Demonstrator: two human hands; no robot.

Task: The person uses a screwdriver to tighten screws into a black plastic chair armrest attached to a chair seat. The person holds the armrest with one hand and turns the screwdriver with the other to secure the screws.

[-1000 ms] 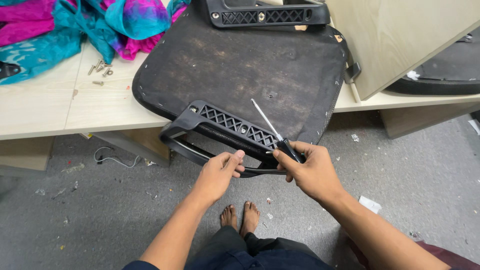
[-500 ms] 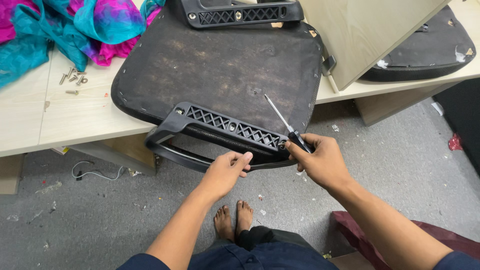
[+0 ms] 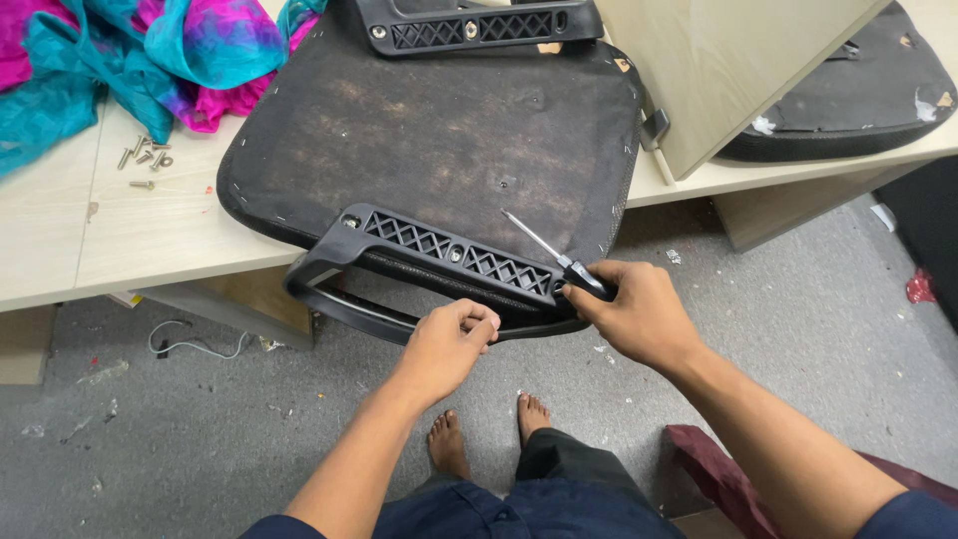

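An upturned black chair seat (image 3: 439, 140) lies on a pale wooden table (image 3: 150, 230), its near edge overhanging. A black plastic armrest (image 3: 439, 262) with a lattice plate is bolted along that near edge. My right hand (image 3: 634, 314) is shut on a screwdriver (image 3: 554, 255) with a black handle; its thin metal shaft points up and to the left over the seat. My left hand (image 3: 449, 344) has its fingers curled at the armrest's lower bar, touching it from below. A second armrest (image 3: 469, 25) sits on the seat's far edge.
Several loose screws (image 3: 145, 160) lie on the table at left, near a teal and pink cloth (image 3: 150, 50). A tilted wooden panel (image 3: 728, 70) and another dark seat (image 3: 848, 100) stand at right. My bare feet (image 3: 489, 434) rest on grey carpet.
The view has shifted, so the seat sits more to the left and nearer. My right hand with the screwdriver has kept its place by the armrest's right end; my left stays under it.
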